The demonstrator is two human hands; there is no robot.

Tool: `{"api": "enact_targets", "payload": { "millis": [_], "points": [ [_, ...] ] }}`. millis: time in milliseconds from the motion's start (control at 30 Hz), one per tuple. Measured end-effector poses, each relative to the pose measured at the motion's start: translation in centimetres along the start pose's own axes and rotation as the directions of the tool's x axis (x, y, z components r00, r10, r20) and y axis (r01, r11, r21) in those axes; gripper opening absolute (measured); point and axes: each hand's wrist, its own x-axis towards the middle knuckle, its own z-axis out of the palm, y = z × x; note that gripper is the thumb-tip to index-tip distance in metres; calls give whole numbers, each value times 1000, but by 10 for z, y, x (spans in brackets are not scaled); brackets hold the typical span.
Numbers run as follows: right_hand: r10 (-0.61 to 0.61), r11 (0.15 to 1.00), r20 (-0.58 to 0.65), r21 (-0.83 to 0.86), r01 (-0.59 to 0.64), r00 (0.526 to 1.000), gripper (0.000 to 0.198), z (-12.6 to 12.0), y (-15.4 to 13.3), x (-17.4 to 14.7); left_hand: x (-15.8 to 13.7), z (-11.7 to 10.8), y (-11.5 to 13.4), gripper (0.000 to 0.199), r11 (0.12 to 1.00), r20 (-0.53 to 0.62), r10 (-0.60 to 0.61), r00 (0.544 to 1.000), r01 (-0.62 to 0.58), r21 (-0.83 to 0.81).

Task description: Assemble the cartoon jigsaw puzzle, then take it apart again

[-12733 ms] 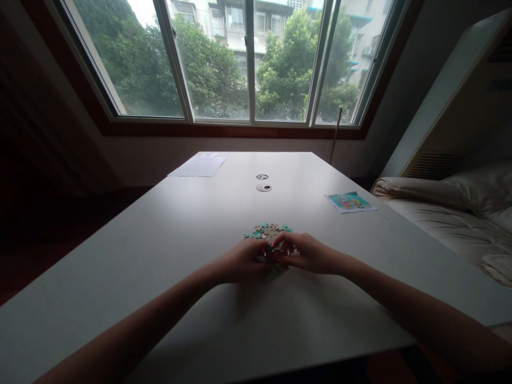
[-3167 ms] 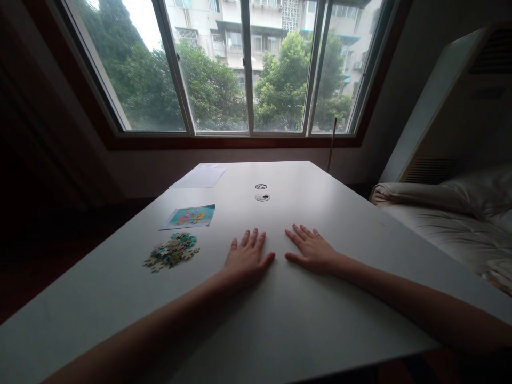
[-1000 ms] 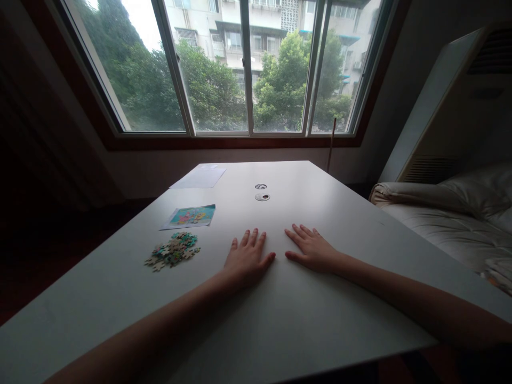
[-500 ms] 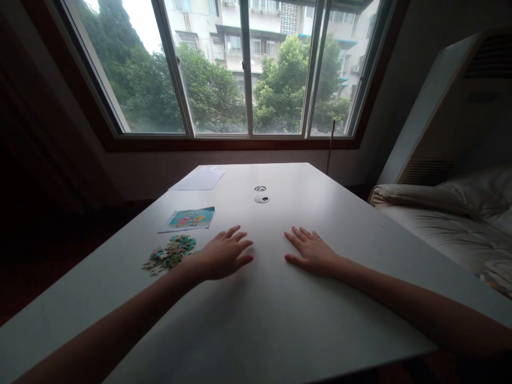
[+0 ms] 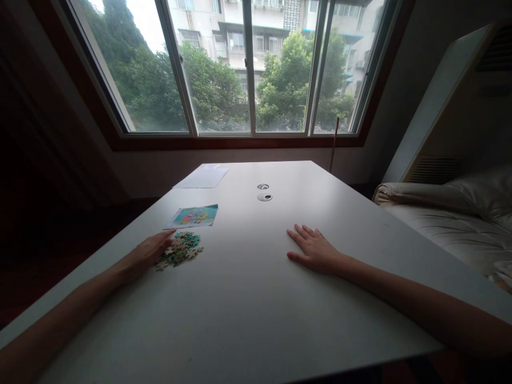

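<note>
On the left of the white table (image 5: 240, 298) lies a heap of jigsaw puzzle pieces (image 5: 182, 248), green, brown and beige. My left hand (image 5: 148, 253) rests along the heap's left side, fingers stretched forward and holding nothing; it covers some pieces at that edge. Just beyond the heap is a picture sheet (image 5: 194, 215) with colourful cartoon figures on a blue-green ground. Flat on the tabletop at the right, my right hand (image 5: 314, 249) has its fingers spread, with nothing in or under it that I can see.
White paper (image 5: 202, 177) lies at the far left of the table. Two round inserts, a nearer disc (image 5: 264, 197) and a farther one (image 5: 263, 186), sit in the tabletop. A padded sofa (image 5: 444, 218) stands along the right, and a window (image 5: 224, 80) is ahead.
My left hand has moved left, from the right side of the puzzle pieces to their left side. The pieces look slightly more gathered. My right hand stays in place.
</note>
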Motion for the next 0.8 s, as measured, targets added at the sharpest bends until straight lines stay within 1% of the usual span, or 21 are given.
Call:
{"api": "enact_targets", "payload": {
  "millis": [133, 267, 467, 633, 800],
  "points": [
    [4, 1000, -2, -6, -4, 1000, 79, 7, -1, 5, 2, 20, -11, 93, 996, 18, 34, 999, -32, -89],
    [3, 1000, -9, -9, -3, 1000, 78, 8, -2, 6, 8, 23, -8, 90, 988, 35, 87, 996, -82, -131],
    [1, 1000, -21, -8, -1, 1000, 79, 3, -5, 0, 8, 14, 15, 83, 969, 69, 200, 977, -187, -160],
    [4, 1000, -14, -1, -4, 1000, 79, -2, -10, -3, 5, 7, 37, 73, 944, 110, 304, 946, -284, -168],
    [2, 1000, -34, 13, -2, 999, 79, -6, -14, 1, 6, 6, 61, 68, 921, 119, 375, 919, -354, -164]
  ]
}}
